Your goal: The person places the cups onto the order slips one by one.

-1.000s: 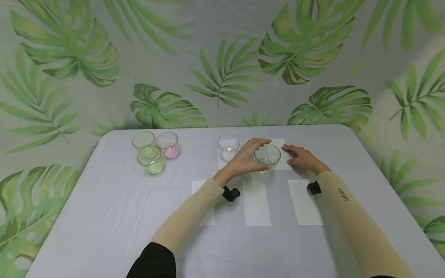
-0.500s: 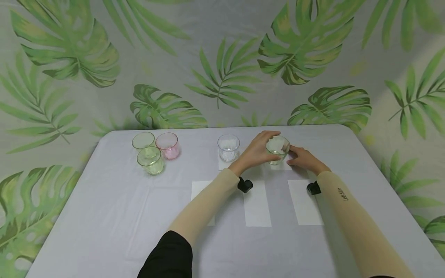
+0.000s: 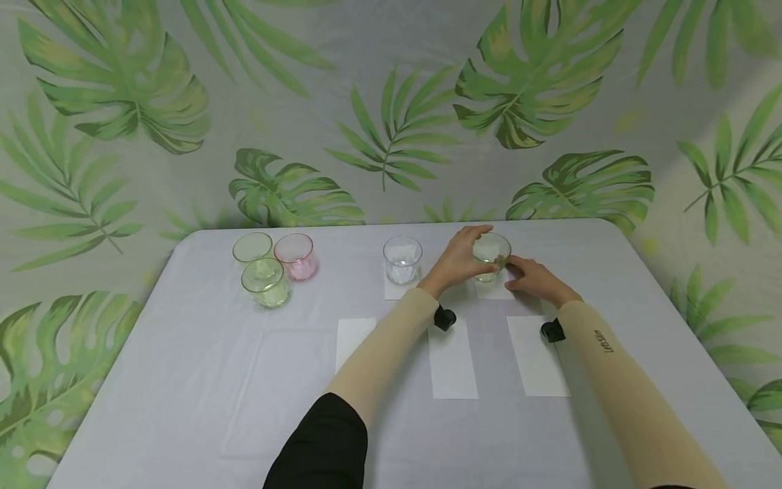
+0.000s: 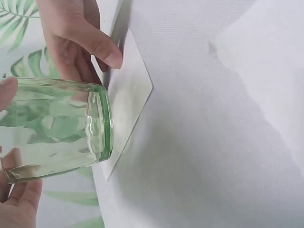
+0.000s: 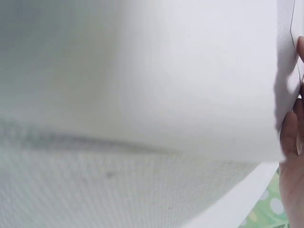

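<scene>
My left hand point(image 3: 458, 261) grips a pale green glass point(image 3: 491, 248) by its sides, thumb on the near side and fingers on the far side. In the left wrist view the same glass point(image 4: 57, 126) has its base at a white paper piece point(image 4: 132, 78); whether it touches is hard to tell. My right hand point(image 3: 540, 282) lies just right of the glass at that paper's right edge, its thumb point(image 4: 111, 54) on the paper and its fingers loosely extended. A clear glass point(image 3: 402, 263) stands on another paper to the left of my left hand.
Two green glasses point(image 3: 267, 285) and a pink glass point(image 3: 297, 261) stand grouped at the back left of the white-covered table point(image 3: 183, 380). Several paper rectangles point(image 3: 453, 367) lie in a front row. A leaf-patterned cloth point(image 3: 391, 122) hangs behind the back edge.
My left hand has carried the pale green glass to the right and back over the paper, close to my right hand. The right hand has hardly moved.
</scene>
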Motion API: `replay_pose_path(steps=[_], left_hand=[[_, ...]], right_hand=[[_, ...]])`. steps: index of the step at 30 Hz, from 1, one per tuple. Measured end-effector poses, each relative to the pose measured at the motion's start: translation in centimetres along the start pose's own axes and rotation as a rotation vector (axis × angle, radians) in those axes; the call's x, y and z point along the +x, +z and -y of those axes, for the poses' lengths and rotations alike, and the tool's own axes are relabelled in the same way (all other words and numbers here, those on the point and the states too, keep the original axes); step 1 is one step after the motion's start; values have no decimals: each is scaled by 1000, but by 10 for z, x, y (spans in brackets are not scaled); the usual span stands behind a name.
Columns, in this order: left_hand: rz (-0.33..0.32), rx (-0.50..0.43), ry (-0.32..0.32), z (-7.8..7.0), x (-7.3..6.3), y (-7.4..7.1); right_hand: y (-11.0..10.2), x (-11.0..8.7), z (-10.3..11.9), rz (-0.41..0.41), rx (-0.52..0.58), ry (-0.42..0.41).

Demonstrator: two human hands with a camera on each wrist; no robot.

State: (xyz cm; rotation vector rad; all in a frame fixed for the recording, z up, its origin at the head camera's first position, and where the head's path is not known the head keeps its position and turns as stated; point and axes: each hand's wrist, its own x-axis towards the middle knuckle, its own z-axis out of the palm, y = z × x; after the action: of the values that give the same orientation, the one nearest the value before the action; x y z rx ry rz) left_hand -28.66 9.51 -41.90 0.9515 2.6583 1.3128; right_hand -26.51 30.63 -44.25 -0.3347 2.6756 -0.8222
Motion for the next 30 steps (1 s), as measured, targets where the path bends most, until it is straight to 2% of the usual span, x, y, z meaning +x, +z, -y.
replay_pose_path(steps=[5,16,25,30], left_hand=[[-15,10,-3,2,6,10],[-15,46,-48,-1,6,25],[-18,98,-56,-2,5,28],[-28,138,-25,-3,6,29]], right_hand=[[1,0,-1,1,39,6],[3,-2,1,-10,94,-2],[3,-4,2,-14,137,-10],[3,-4,0,-9,142,-13]])
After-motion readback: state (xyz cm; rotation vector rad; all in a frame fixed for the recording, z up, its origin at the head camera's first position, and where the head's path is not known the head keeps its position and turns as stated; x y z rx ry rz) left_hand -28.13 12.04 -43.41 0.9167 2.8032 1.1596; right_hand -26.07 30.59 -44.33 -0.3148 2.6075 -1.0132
